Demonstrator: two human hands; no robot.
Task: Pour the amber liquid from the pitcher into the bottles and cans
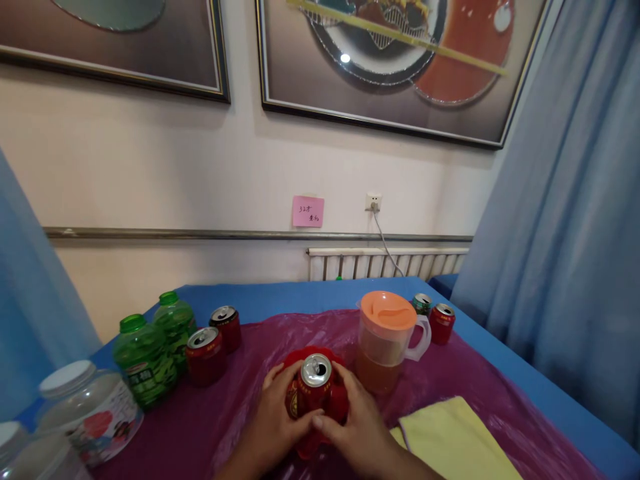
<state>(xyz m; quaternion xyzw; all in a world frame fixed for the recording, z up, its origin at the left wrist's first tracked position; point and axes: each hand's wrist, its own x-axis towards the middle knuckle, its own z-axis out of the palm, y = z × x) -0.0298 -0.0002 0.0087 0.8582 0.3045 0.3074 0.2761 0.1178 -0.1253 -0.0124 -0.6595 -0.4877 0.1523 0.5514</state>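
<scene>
Between my two hands stands a red can (315, 387) with an opened silver top, upright at the bottom centre. Around its left side wraps my left hand (277, 417), and my right hand (357, 417) curves round its right side, the thumbs meeting in front of it. Beneath and behind the can shows a red dish-like object (306, 351), partly hidden by my hands. Just right of my right hand is a clear pitcher (381, 353) with an orange lid and amber liquid inside. A folded yellow cloth (455, 440) lies at the lower right.
Red cans (206, 357), green bottles (146, 363) and clear jars (95, 417) with white lids stand on the left. Behind the pitcher are another red can (443, 324) and a green can (421, 304). Purple plastic sheeting (270, 333) covers part of the blue table (270, 300).
</scene>
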